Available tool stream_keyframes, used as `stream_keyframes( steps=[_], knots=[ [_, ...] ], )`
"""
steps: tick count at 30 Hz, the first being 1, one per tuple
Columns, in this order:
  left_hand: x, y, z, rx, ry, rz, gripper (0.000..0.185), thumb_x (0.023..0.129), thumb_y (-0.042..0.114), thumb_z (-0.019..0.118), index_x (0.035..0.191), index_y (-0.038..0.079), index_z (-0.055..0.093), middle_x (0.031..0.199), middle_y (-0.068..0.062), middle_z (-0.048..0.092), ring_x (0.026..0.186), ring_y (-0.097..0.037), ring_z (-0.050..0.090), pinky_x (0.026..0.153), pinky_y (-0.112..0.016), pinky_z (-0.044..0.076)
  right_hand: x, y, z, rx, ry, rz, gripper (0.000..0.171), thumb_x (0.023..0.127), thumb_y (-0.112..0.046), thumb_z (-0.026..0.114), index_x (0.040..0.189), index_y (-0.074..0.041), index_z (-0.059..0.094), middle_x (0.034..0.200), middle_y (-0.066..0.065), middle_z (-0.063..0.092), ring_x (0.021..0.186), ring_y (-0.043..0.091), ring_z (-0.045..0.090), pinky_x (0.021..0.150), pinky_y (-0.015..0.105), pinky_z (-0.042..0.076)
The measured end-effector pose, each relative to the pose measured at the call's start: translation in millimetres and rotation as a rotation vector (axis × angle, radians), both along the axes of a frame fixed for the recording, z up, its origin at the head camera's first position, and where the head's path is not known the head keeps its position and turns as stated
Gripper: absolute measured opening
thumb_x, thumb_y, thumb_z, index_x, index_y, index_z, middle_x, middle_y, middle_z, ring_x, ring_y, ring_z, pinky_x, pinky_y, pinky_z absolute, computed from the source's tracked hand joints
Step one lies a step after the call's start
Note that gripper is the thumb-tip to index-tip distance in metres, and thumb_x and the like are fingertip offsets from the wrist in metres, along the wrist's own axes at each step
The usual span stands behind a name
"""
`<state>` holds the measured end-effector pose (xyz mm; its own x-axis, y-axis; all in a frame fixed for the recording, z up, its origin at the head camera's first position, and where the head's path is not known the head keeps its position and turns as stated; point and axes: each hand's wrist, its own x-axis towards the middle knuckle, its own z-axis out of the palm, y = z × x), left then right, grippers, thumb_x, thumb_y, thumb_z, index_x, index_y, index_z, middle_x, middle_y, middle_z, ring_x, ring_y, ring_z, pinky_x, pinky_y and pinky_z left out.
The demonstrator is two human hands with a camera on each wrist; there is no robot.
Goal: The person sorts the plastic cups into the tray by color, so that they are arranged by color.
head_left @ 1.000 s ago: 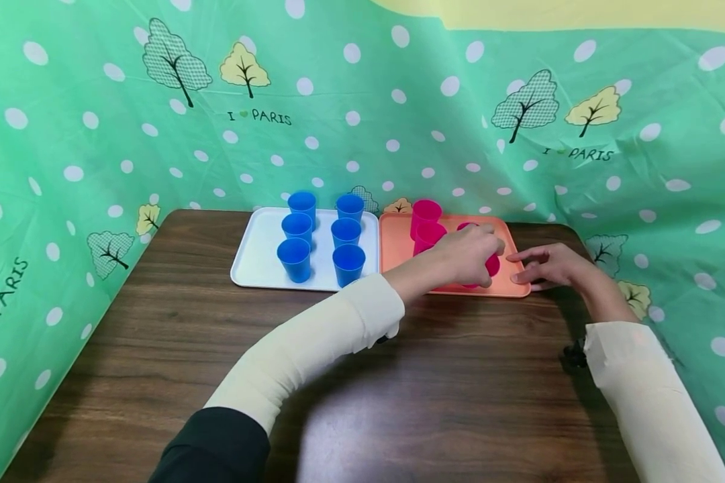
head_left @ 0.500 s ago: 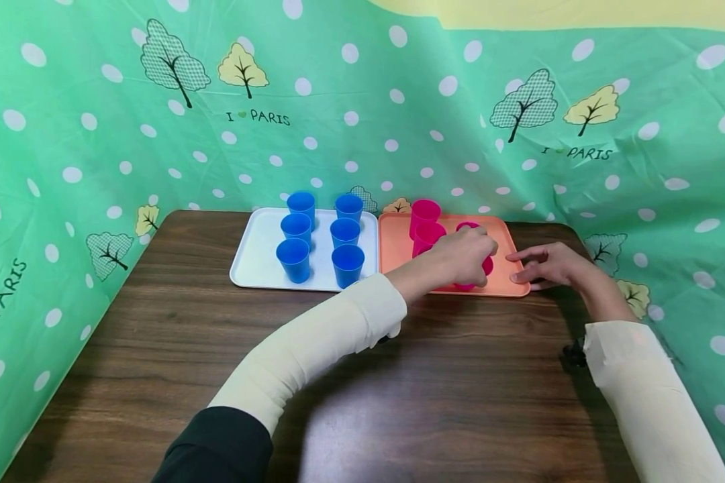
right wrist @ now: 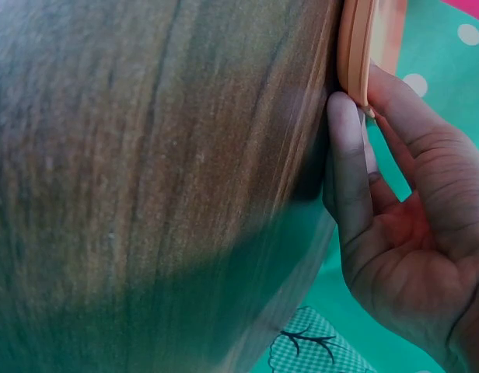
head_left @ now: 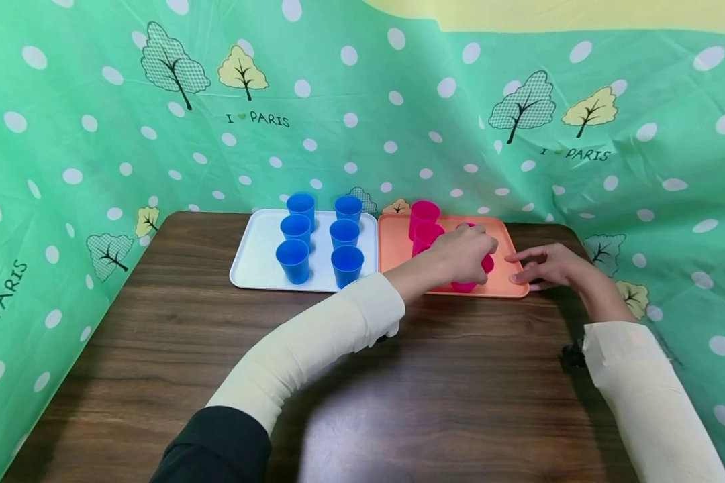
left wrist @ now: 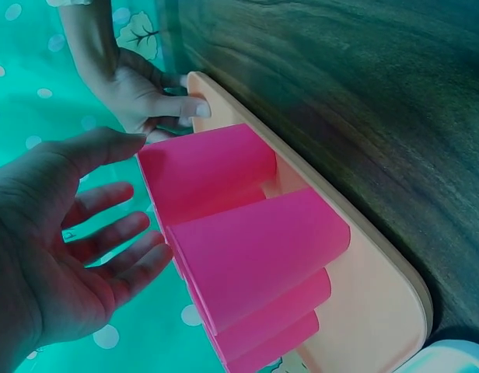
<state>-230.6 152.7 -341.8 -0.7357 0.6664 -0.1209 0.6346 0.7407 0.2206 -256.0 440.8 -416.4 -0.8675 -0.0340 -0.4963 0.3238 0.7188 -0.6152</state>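
Note:
My left hand [head_left: 462, 255] reaches over the right-hand column of pink cups on the orange tray [head_left: 503, 275], covering much of them. In the left wrist view its thumb meets the rim of the nearest pink cup [left wrist: 212, 171] on the right, and its loosely bent fingers lie in front of the rims. A second pink cup [left wrist: 259, 252] heads the left-hand column, with others behind it. My right hand [head_left: 550, 265] pinches the tray's right edge near its front corner, as the right wrist view shows with thumb and finger on either side.
A white tray [head_left: 248, 258] adjoins the orange one on the left, with several blue cups [head_left: 293, 260] upright in two columns. Both trays lie toward the back of the brown wooden table [head_left: 459, 389]. A green patterned cloth [head_left: 350, 94] hangs directly behind and around the table.
The front pink cup beneath my left hand has shifted slightly left and toward me, along with a small move of that hand. My right hand stays at the tray's edge.

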Motion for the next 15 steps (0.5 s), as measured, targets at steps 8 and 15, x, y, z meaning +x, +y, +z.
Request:
stream_keyframes(
  steps=[8,15],
  knots=[
    [4.7,-11,3.5,0.017,0.04,-0.035,0.064,0.094,0.042,0.091,0.152,0.028,0.069,0.143,0.005,0.066,0.126,-0.011,0.06,0.09,-0.023,0.063,0.7,-1,0.4,-0.006,0.001,-0.005,0.076,0.101,-0.022,0.088,0.164,0.002,0.053,0.095,-0.005,0.083,0.086,0.015,0.08,0.082,0.036,0.071],
    [11.8,-27,6.4,0.086,0.043,-0.058,0.069,0.091,0.042,0.094,0.152,0.024,0.068,0.142,0.003,0.067,0.124,-0.01,0.061,0.092,-0.02,0.062,-0.3,1,-0.9,-0.013,0.008,-0.004,0.078,0.1,-0.024,0.089,0.164,0.003,0.053,0.1,0.0,0.087,0.087,0.014,0.082,0.081,0.036,0.071]
  ],
)
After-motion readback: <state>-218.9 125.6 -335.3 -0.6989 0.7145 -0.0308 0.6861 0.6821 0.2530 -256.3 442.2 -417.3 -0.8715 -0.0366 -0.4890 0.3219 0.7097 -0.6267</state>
